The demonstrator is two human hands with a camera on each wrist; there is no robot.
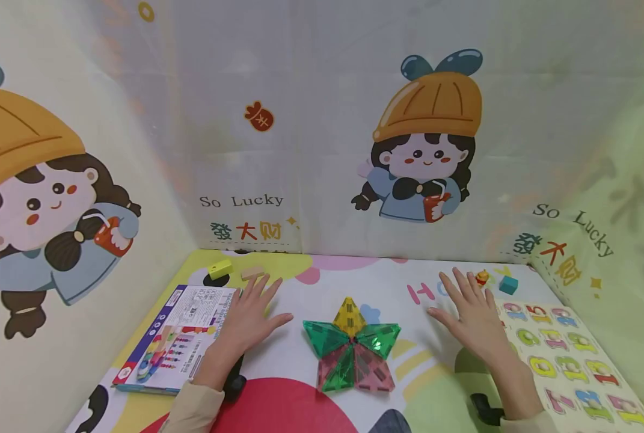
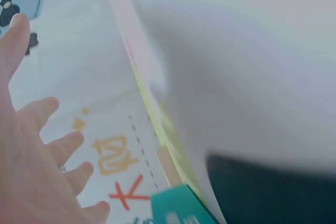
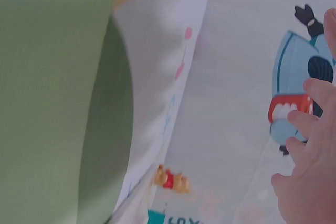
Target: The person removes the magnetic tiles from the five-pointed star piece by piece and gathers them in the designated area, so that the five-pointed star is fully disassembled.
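A flat star of translucent magnetic tiles lies on the table between the two hands. Its top point is a yellow tile (image 1: 349, 317); green tiles (image 1: 324, 338) form the side points, and pink tiles (image 1: 374, 370) with a green piece form the lower ones. To the star's left, my left hand (image 1: 244, 322) spreads its fingers over the edge of a printed box (image 1: 192, 337), holding nothing. My right hand (image 1: 473, 325) is likewise spread and holds nothing, near a board of raised number pieces (image 1: 543, 361). Both wrist views show the straight fingers with nothing in them.
At the back left are a yellow block (image 1: 220, 269) and a wooden block (image 1: 252, 273). A small bear figure (image 1: 482, 278) and a teal block (image 1: 508, 285) stand at the back right. Printed cloth walls (image 1: 322, 180) enclose the patterned table.
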